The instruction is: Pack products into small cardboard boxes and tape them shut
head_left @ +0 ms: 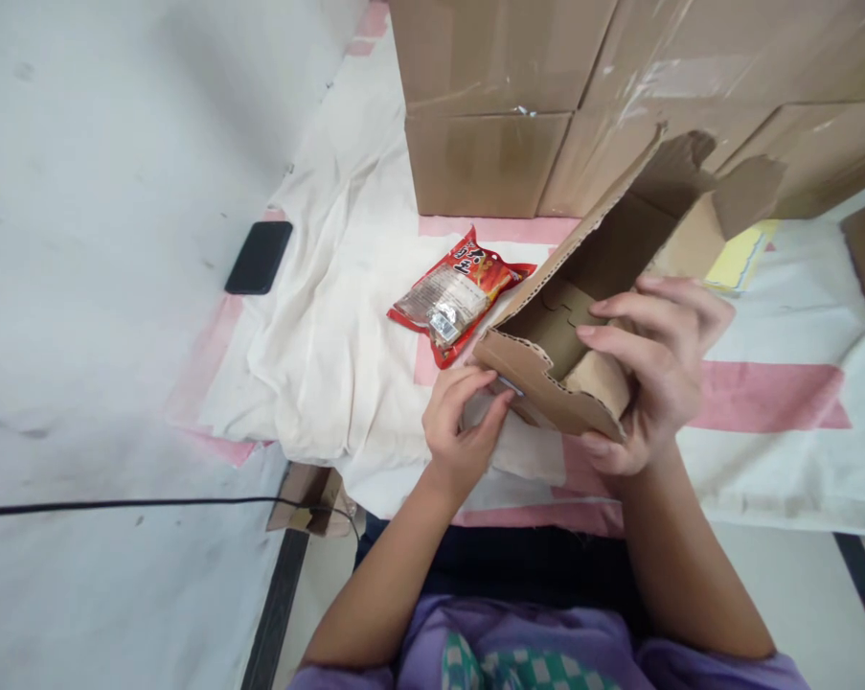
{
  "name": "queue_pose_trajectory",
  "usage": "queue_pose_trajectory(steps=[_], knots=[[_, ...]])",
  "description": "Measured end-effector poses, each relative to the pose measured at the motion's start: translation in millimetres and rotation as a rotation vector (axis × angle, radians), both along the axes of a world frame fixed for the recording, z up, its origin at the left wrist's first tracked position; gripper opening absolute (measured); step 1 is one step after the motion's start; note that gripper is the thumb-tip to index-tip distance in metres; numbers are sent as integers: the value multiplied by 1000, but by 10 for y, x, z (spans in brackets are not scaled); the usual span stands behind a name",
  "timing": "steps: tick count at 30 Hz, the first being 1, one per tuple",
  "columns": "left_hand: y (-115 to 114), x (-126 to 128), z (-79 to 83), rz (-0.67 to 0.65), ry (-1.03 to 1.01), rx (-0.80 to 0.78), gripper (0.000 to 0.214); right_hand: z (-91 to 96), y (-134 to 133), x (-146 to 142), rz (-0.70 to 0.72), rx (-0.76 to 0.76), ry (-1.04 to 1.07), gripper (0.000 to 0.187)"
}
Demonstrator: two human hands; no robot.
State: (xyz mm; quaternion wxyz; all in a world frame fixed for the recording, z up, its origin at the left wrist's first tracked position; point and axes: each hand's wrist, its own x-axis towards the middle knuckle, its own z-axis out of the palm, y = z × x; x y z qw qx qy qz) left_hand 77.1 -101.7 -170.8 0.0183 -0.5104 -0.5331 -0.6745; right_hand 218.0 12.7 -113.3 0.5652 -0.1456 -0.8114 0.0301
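Note:
A small open cardboard box (590, 240) is held tilted above the table, its torn-edged flaps raised and its inside showing. My right hand (654, 374) grips its near right side, with several fingertips over the wall and the thumb under the front panel. My left hand (465, 426) is closed at the box's lower left end, thumb and fingertips against the panel beside a thin white strip (510, 383). Just beyond that hand a red snack packet (461, 295) with a clear window lies on the cloth, its right end close to the box.
Large taped cartons (486, 163) are stacked along the back. A black phone (259, 258) lies at the left on the white cloth (324, 364) with pink strips. A yellow paper (740, 259) is behind the box. At lower left runs a black cable (151, 503).

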Motion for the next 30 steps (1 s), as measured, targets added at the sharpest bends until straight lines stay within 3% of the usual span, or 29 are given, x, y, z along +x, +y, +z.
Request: queue_pose_trajectory(steps=[14,23,30], knots=[[-30,27,7,48,63,18,33,11,-13,-22,1,-36,-21,63],[21,-29,-14,-81,-74,-35,16,23,2,-33,11,-27,-27,62],[-2,-14,-12,-58,-71,-30,24,17,24,-31,12,0,-17,64]])
